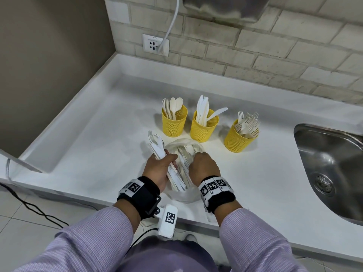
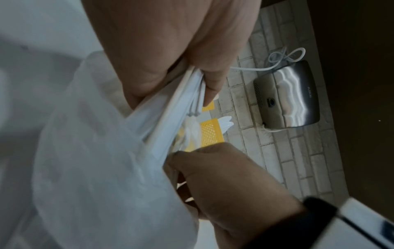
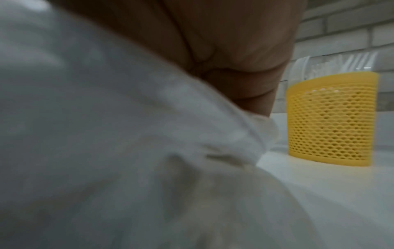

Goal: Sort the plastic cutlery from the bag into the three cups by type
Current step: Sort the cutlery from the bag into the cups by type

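Three yellow mesh cups stand in a row on the white counter: a spoon cup, a knife cup and a fork cup. In front of them lies a clear plastic bag with white cutlery inside. My left hand grips a bundle of cutlery whose fork tines and a spoon stick out past the fingers. My right hand is at the bag's mouth with its fingers curled down into the bag; what they grip is hidden. The left wrist view shows the bundle squeezed between thumb and fingers.
A steel sink is set into the counter at the right. A brick wall with a socket and white cable runs behind. A steel dryer hangs on the wall. The counter's raised edge slopes at the left.
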A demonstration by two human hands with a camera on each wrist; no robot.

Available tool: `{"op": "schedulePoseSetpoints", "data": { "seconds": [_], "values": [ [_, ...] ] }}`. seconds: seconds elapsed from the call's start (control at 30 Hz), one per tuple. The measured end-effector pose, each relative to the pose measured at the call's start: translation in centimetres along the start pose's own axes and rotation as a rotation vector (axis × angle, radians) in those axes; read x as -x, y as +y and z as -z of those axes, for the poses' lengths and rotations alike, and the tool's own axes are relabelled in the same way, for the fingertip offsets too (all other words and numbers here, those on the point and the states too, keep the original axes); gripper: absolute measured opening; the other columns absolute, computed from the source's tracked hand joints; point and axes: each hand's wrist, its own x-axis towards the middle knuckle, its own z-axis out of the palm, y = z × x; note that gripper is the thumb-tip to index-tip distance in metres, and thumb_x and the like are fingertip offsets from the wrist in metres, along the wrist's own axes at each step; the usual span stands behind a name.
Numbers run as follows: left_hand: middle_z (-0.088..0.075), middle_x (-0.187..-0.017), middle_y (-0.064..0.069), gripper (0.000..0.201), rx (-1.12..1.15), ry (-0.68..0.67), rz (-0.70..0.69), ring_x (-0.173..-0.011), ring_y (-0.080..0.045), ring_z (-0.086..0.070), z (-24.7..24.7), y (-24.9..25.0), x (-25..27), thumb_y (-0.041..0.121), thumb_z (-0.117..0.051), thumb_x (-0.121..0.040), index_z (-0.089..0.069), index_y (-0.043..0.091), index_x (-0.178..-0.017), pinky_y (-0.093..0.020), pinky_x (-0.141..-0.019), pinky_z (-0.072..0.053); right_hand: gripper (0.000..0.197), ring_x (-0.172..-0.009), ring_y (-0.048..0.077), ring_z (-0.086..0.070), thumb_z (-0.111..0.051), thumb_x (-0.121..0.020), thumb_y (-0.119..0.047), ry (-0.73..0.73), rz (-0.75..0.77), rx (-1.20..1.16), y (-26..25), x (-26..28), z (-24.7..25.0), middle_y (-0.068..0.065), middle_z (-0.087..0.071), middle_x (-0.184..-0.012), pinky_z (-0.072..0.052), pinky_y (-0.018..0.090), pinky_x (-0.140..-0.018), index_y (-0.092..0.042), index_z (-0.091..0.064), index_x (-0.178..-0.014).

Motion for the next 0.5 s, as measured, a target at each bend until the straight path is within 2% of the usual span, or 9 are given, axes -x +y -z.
{"op": "schedulePoseSetpoints", "data": {
  "seconds": [0.07,0.13,0.17,0.23,0.33,0.4,0.47,0.5],
  "values": [
    [-0.054,-0.057,-0.006,0.029,-0.002,-0.011,0.008,-0.055,-0.022,-0.053,0.1,0.1,-0.1,-0.007,-0.064,-0.091,-0.052,0.011,-0.072,-0.031,-0.061,-0.049,0.015,-0.100,0.034,-0.062,-0.052,-0.100,-0.020,-0.011,0.022,-0.091,0.7,0.1,0.3,0.013,-0.061,-0.101,-0.042,0.033,-0.073,-0.007,-0.059,-0.095],
    [-0.053,-0.056,-0.005,0.031,-0.001,-0.033,0.018,-0.055,-0.021,-0.053,0.2,0.2,-0.1,-0.007,-0.063,-0.092,-0.051,0.013,-0.070,-0.031,-0.061,-0.048,0.030,-0.071,0.026,-0.054,-0.052,-0.098,-0.016,-0.011,0.070,-0.227,1.4,0.5,0.4,0.004,-0.049,-0.071,-0.032,0.031,-0.064,-0.013,-0.043,-0.069],
    [-0.053,-0.056,-0.004,0.033,0.005,-0.045,0.022,-0.055,-0.021,-0.053,0.1,0.2,-0.1,-0.007,-0.063,-0.092,-0.051,0.013,-0.069,-0.031,-0.062,-0.048,0.037,-0.062,0.019,-0.045,-0.053,-0.098,-0.014,-0.003,0.096,-0.285,1.6,0.8,0.5,0.001,-0.042,-0.064,-0.029,0.031,-0.063,-0.015,-0.036,-0.065],
    [-0.055,-0.057,-0.003,0.032,0.013,-0.062,0.025,-0.057,-0.020,-0.054,0.1,0.1,-0.1,-0.004,-0.064,-0.094,-0.052,0.014,-0.070,-0.031,-0.063,-0.049,0.040,-0.059,0.012,-0.038,-0.056,-0.098,-0.014,0.010,0.142,-0.355,1.7,1.3,0.6,0.000,-0.038,-0.063,-0.025,0.034,-0.061,-0.016,-0.033,-0.065],
    [-0.061,-0.068,-0.013,0.020,0.038,-0.153,0.012,-0.062,-0.027,-0.060,-0.3,0.1,0.2,0.001,-0.063,-0.097,-0.063,0.009,-0.078,-0.036,-0.065,-0.054,0.028,-0.068,0.021,-0.047,-0.057,-0.098,-0.014,0.046,0.204,-0.416,1.1,1.8,0.8,0.006,-0.051,-0.072,-0.029,0.034,-0.063,-0.009,-0.047,-0.073],
    [-0.071,-0.087,-0.021,0.010,0.072,-0.209,0.005,-0.078,-0.033,-0.069,-0.8,0.1,0.5,0.005,-0.060,-0.100,-0.071,0.003,-0.101,-0.043,-0.076,-0.059,0.022,-0.072,0.021,-0.052,-0.055,-0.099,-0.013,0.058,0.221,-0.469,0.5,1.9,1.0,0.006,-0.058,-0.077,-0.032,0.033,-0.065,-0.009,-0.054,-0.078],
    [-0.072,-0.109,-0.023,0.024,0.104,-0.248,0.005,-0.098,-0.034,-0.071,-1.1,-0.1,0.6,0.008,-0.057,-0.103,-0.065,0.000,-0.124,-0.045,-0.087,-0.060,0.031,-0.065,0.010,-0.047,-0.053,-0.100,-0.011,0.087,0.206,-0.487,0.0,2.0,1.1,-0.004,-0.052,-0.070,-0.029,0.031,-0.063,-0.021,-0.048,-0.072],
    [-0.071,-0.116,-0.024,0.028,0.115,-0.265,0.008,-0.104,-0.035,-0.070,-1.3,-0.2,0.7,0.010,-0.055,-0.104,-0.062,-0.001,-0.129,-0.045,-0.090,-0.059,0.031,-0.063,0.008,-0.045,-0.053,-0.099,-0.010,0.112,0.199,-0.488,-0.2,2.0,1.0,-0.007,-0.051,-0.069,-0.028,0.030,-0.064,-0.024,-0.048,-0.072]
  ]
}}
